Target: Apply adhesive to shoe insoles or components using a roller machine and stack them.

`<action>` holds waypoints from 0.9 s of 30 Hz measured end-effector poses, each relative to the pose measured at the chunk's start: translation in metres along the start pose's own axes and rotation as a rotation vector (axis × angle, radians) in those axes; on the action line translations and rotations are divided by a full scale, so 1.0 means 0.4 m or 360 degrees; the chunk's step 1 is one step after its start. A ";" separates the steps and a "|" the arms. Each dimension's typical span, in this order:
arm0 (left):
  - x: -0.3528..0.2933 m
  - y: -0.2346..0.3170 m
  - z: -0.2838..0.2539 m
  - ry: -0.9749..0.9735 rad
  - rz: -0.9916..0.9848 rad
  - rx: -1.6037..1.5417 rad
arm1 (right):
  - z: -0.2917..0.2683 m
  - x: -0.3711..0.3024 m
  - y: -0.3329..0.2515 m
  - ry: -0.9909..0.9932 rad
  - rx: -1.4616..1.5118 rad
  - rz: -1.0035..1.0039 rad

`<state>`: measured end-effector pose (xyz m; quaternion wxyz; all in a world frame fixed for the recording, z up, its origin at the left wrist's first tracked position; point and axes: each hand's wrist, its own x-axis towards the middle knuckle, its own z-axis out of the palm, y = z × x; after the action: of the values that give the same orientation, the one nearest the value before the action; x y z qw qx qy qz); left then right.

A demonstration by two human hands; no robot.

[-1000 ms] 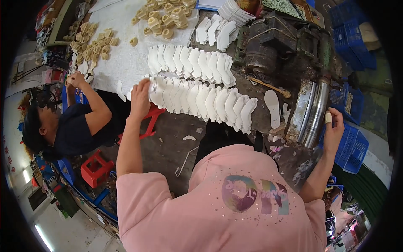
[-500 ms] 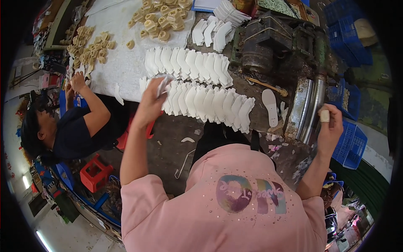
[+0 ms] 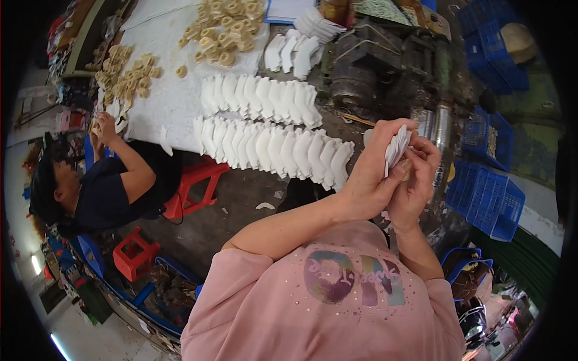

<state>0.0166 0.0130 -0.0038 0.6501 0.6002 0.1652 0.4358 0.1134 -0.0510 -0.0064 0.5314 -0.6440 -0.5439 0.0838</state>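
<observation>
My left hand point(image 3: 368, 171) is closed on a small stack of thin white pieces point(image 3: 396, 151), held upright in front of my right shoulder. Against the same stack, my right hand point(image 3: 414, 189) has its fingers curled in, and the two hands meet there. How many pieces they hold cannot be made out. Left of my hands, two long rows of overlapping white curved pieces lie on the table: a far row point(image 3: 262, 99) and a near row point(image 3: 274, 147). The near row reaches close to my left forearm.
A dark machine point(image 3: 367, 72) with a shiny metal roller point(image 3: 442, 129) stands at the right. Beige moulded parts point(image 3: 226, 30) are heaped on the white table cover point(image 3: 174, 99). A co-worker point(image 3: 108, 186) sits at the left, near red stools point(image 3: 135, 253). Blue crates point(image 3: 487, 198) line the right side.
My left hand has swung right from the near row, carrying white pieces. My right hand has come off the metal roller area and moved left to meet it. The view has shifted slightly.
</observation>
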 end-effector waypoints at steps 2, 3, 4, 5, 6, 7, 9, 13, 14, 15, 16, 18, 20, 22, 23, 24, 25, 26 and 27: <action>-0.008 0.007 0.013 -0.0020 -0.0071 0.0022 | -0.016 0.010 -0.010 0.0007 -0.0046 -0.0032; -0.009 0.009 0.020 -0.0015 -0.0162 0.0082 | -0.025 0.017 -0.008 -0.0007 -0.0051 -0.0050; -0.009 0.012 0.023 0.0033 -0.0250 0.0087 | -0.027 0.023 -0.001 -0.0051 0.0030 0.0021; -0.010 -0.003 0.021 0.0043 -0.0234 0.0025 | -0.029 0.029 0.007 -0.0089 0.0109 0.0091; -0.001 0.016 0.032 0.0098 -0.0323 -0.0139 | -0.037 0.033 0.016 -0.0168 0.0164 0.0130; -0.008 0.023 0.031 0.0132 -0.0401 -0.0080 | -0.045 0.036 0.018 -0.0249 0.0230 0.0166; -0.017 0.007 0.029 0.0135 -0.0512 -0.0235 | -0.073 0.043 0.005 -0.0297 0.0385 0.0225; 0.020 -0.030 -0.034 0.0359 -0.0707 -0.0193 | -0.175 0.048 0.042 -0.0172 0.0654 0.0293; 0.029 -0.029 -0.058 0.0391 -0.0806 -0.0269 | -0.215 0.064 0.045 -0.0126 0.0401 0.0369; 0.022 -0.035 -0.082 0.0355 -0.0865 -0.0203 | -0.259 0.082 0.044 -0.0080 0.0150 0.0443; 0.009 -0.052 -0.090 0.0187 -0.0815 0.0049 | -0.299 0.100 0.077 -0.0227 -0.0226 0.0363; -0.003 -0.065 -0.068 -0.0172 -0.0615 0.0601 | -0.361 0.118 0.135 -0.0378 -0.0601 0.0278; 0.011 -0.053 -0.006 -0.0542 -0.0287 0.0930 | -0.383 0.109 0.184 -0.0735 -0.0996 0.0549; 0.012 -0.056 0.043 -0.0783 -0.0388 0.0895 | -0.361 0.096 0.192 -0.0830 -0.0934 0.0500; 0.016 -0.058 0.059 -0.0830 -0.0368 0.0980 | -0.347 0.092 0.189 -0.0918 -0.0876 0.0456; 0.017 -0.063 0.069 -0.0826 -0.0324 0.1070 | -0.326 0.095 0.173 -0.0937 -0.0866 0.0492; 0.018 -0.066 0.073 -0.0820 -0.0284 0.1163 | -0.315 0.094 0.171 -0.0959 -0.0853 0.0477; 0.021 -0.066 0.070 -0.0794 -0.0301 0.1175 | -0.302 0.092 0.172 -0.0756 -0.0897 0.0371; 0.025 -0.064 0.063 -0.0775 -0.0329 0.1101 | -0.287 0.090 0.175 -0.0550 -0.0927 0.0264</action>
<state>0.0502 0.0070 -0.0187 0.4710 0.8482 0.2026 0.1331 0.2494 -0.0797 0.0045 0.2169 -0.7870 -0.5726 0.0757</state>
